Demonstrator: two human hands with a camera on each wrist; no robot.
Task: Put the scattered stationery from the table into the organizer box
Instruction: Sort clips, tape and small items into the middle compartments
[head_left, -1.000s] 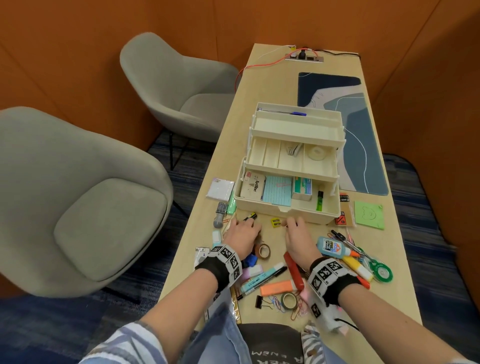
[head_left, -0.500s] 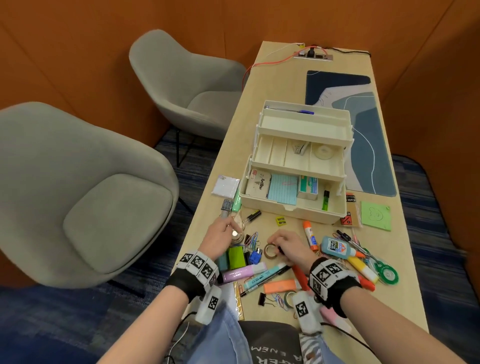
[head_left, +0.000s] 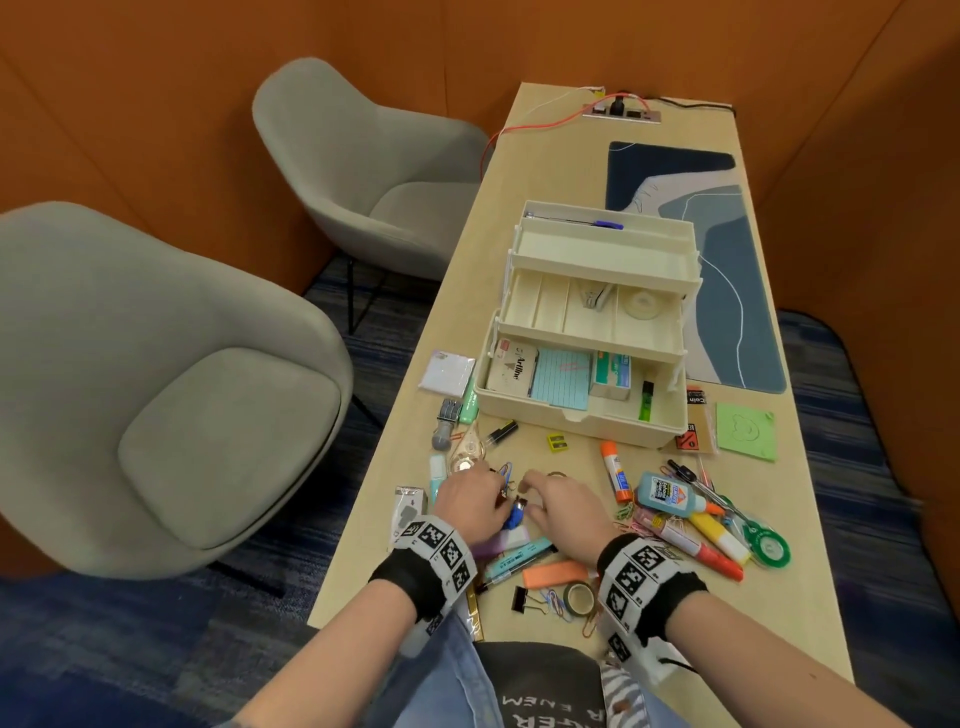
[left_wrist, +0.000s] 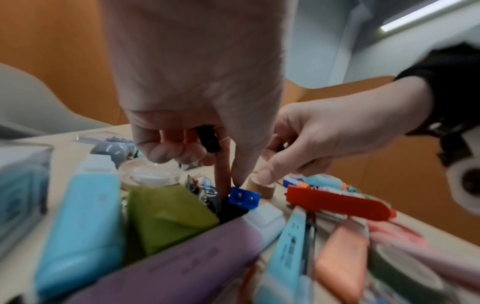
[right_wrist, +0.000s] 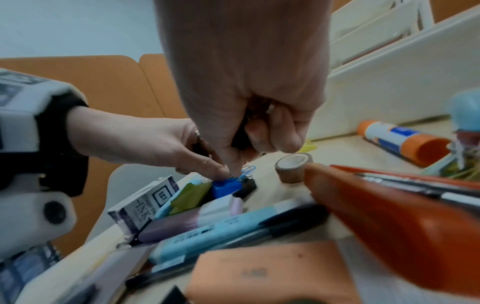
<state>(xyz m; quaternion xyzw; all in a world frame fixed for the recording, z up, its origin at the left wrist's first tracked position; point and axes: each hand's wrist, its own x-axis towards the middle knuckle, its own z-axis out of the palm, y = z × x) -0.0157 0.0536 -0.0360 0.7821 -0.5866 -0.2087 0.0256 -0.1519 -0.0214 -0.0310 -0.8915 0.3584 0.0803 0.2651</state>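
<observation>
The cream organizer box (head_left: 582, 415) stands open in tiers mid-table. Before it lies a pile of stationery. My left hand (head_left: 501, 499) and right hand (head_left: 525, 499) meet over a small blue block (head_left: 515, 514) in that pile. In the left wrist view my left hand (left_wrist: 233, 181) keeps a small black item (left_wrist: 209, 140) in its curled fingers while forefinger and thumb reach down to the blue block (left_wrist: 244, 198). In the right wrist view my right hand (right_wrist: 233, 170) is curled round something dark (right_wrist: 240, 131), its tips on blue paper clips (right_wrist: 248, 169) beside the block (right_wrist: 225, 187).
A brown tape roll (head_left: 557, 475) sits just past my right hand. A glue stick (head_left: 614, 475), glue bottle (head_left: 665, 491), green scissors (head_left: 763, 543) and markers lie right. Highlighters and an orange eraser (head_left: 553, 571) lie near me. Two grey chairs (head_left: 208, 389) stand left.
Both hands drew back from the box front to the pile. The left hand then moved right from the clear tape dispenser and the right hand moved left off the tape roll, meeting at the blue block.
</observation>
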